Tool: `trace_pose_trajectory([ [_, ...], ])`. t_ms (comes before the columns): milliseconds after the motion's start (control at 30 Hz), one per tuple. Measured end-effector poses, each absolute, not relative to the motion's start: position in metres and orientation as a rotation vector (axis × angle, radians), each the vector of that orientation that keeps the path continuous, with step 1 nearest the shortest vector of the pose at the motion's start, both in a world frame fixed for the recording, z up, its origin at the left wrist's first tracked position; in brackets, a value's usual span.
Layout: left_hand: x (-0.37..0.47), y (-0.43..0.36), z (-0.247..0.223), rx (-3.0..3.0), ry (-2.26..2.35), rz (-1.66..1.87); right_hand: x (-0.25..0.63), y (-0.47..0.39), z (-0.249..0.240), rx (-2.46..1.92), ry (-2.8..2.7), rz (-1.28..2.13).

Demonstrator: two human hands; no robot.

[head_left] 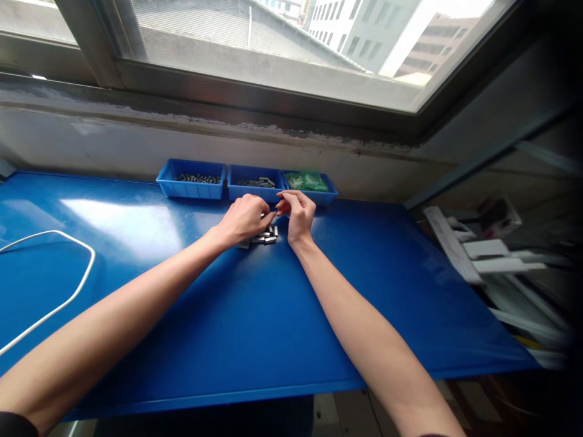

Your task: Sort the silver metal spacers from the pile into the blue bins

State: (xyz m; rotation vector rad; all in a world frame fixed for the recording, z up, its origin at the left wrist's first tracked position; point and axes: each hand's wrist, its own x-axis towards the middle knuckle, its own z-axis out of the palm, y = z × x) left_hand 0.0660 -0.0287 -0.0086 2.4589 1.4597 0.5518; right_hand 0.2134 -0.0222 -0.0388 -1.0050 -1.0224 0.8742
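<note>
My left hand (245, 217) is closed in a pinch over a small pile of metal pieces (265, 239) on the blue tabletop. Some of the pile is hidden beneath that hand. Facing it from the right, my right hand (299, 213) has its thumb and fingers bent together in a pinch. The fingertips of both hands nearly meet, and whatever lies between them is too small to make out. Just behind the hands stands a blue bin (237, 189) with similar metal pieces in it.
Left of that bin is another blue bin (191, 191) of small dark parts; to its right, a third bin (324, 198) contains green plastic bags (310, 180). A white cable (86, 273) loops over the table's left side. White frame pieces (489, 258) stand beyond the right edge.
</note>
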Motion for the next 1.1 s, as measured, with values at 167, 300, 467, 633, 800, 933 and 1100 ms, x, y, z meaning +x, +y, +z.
trace_pose_trajectory([
  [167, 0.055, -0.029, -0.005, 2.52, 1.484, 0.541, 0.216, -0.019, -0.042, -1.021, -1.015, 0.888],
  [300, 0.034, -0.027, -0.005, 2.538, 1.524, 0.524, 0.216, -0.02, -0.043, -1.009, -1.044, 0.88],
  [467, 0.015, -0.022, -0.01, 2.448, 1.5, 0.564, 0.215, -0.022, -0.042, -0.985, -1.081, 0.866],
  [633, 0.011, -0.02, -0.018, 2.348, 1.313, 0.756, 0.212, -0.028, -0.041, -1.002, -1.226, 0.799],
  [800, 0.014, -0.022, -0.022, 1.899, 1.142, 1.007, 0.209, -0.03, -0.043, -1.047, -1.411, 0.733],
  [933, 0.013, -0.023, -0.026, 1.765, 1.028, 1.167, 0.208, -0.028, -0.043, -1.021, -1.554, 0.794],
  [1100, 0.015, -0.027, -0.027, 1.822, 0.946, 1.271, 0.206, -0.026, -0.044, -0.966, -1.579, 0.92],
])
